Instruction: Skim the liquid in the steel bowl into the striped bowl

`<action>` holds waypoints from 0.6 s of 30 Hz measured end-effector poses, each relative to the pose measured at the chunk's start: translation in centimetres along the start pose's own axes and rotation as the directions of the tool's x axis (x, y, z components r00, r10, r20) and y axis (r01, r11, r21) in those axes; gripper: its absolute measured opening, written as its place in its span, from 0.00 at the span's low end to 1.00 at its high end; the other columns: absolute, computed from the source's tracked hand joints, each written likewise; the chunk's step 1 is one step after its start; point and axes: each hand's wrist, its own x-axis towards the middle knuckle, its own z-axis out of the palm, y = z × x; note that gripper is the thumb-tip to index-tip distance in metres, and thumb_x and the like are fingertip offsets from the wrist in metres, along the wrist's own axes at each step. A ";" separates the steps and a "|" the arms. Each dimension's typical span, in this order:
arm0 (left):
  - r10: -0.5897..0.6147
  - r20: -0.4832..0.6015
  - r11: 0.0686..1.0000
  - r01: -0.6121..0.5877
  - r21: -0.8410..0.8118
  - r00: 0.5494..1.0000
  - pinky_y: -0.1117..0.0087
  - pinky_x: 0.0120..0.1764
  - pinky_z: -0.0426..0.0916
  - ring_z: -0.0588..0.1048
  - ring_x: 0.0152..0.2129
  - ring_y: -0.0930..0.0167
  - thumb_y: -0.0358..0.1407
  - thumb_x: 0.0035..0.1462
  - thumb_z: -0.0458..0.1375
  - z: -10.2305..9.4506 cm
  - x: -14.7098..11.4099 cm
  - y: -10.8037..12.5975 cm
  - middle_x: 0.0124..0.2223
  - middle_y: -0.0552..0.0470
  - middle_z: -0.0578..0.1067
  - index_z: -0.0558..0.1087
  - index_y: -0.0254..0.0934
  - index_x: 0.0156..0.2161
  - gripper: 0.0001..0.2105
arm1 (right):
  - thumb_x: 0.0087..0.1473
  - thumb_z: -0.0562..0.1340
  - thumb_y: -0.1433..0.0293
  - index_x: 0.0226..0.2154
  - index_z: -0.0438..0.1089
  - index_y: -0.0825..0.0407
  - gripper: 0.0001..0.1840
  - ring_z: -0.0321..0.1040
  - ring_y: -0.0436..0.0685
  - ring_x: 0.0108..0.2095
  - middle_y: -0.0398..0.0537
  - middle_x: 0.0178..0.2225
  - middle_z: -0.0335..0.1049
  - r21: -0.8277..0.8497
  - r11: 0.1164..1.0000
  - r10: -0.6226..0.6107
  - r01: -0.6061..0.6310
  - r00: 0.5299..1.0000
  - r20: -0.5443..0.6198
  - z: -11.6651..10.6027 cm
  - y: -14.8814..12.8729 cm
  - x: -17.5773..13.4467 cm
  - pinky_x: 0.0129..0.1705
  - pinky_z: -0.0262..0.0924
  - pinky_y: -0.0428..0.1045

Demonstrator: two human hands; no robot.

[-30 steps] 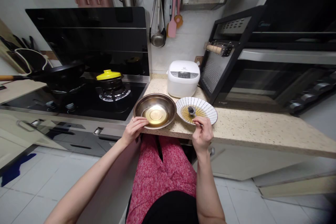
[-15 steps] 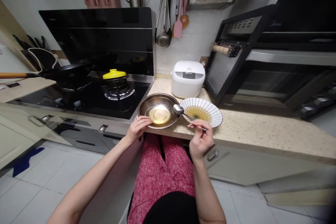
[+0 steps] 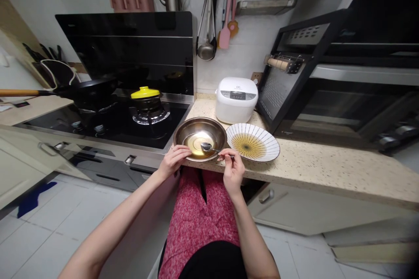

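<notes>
A steel bowl [image 3: 183,130] with yellowish liquid in its bottom sits at the counter's front edge. My left hand [image 3: 172,161] grips the bowl's near-left rim, fingers over the edge. Closed round the handle of a metal spoon [image 3: 206,147], my right hand [image 3: 233,170] is at the bowl's right side. The spoon's head is over the liquid; whether it touches the liquid I cannot tell. Just to the right lies a white plate [image 3: 270,141] with dark radiating lines, holding a pool of yellow-brown liquid.
Behind the bowl and plate stands a white rice cooker [image 3: 236,101]. On the left, the gas hob [image 3: 121,126] carries a small yellow-lidded pot [image 3: 145,93] and a black wok [image 3: 87,90]. An oven [image 3: 353,104] is at the right. Utensils like a ladle [image 3: 206,50] hang above.
My right hand has carried the spoon leftward, from over the plate to over the bowl. My left hand stays on the bowl's rim. The view has shifted slightly.
</notes>
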 end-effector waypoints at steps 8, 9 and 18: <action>0.013 -0.003 1.000 -0.013 0.011 1.000 0.62 0.47 0.75 0.80 0.46 0.65 0.31 0.71 0.54 0.0 0.1 0.1 0.43 0.46 0.83 0.77 0.37 0.52 0.11 | 0.68 0.57 0.62 0.34 0.71 0.49 0.13 0.68 0.49 0.28 0.42 0.32 0.71 0.037 0.997 0.072 -0.073 0.997 0.022 0.3 0.4 0.0 0.33 0.65 0.46; 0.011 -0.001 1.000 -0.011 0.012 1.000 0.62 0.47 0.75 0.80 0.46 0.65 0.31 0.71 0.54 -0.1 0.1 0.1 0.43 0.46 0.83 0.77 0.37 0.52 0.11 | 0.68 0.58 0.62 0.34 0.71 0.49 0.13 0.68 0.49 0.28 0.42 0.31 0.71 0.043 0.996 0.077 -0.078 0.997 0.023 0.3 0.5 0.0 0.33 0.65 0.46; 0.025 -0.016 0.998 -0.024 0.059 1.000 0.62 0.45 0.75 0.81 0.44 0.66 0.31 0.72 0.53 0.0 0.3 0.3 0.42 0.46 0.84 0.77 0.37 0.52 0.11 | 0.67 0.58 0.59 0.34 0.70 0.50 0.14 0.68 0.49 0.27 0.42 0.31 0.72 0.047 0.990 0.129 -0.130 0.991 0.030 0.5 0.9 -0.2 0.32 0.64 0.46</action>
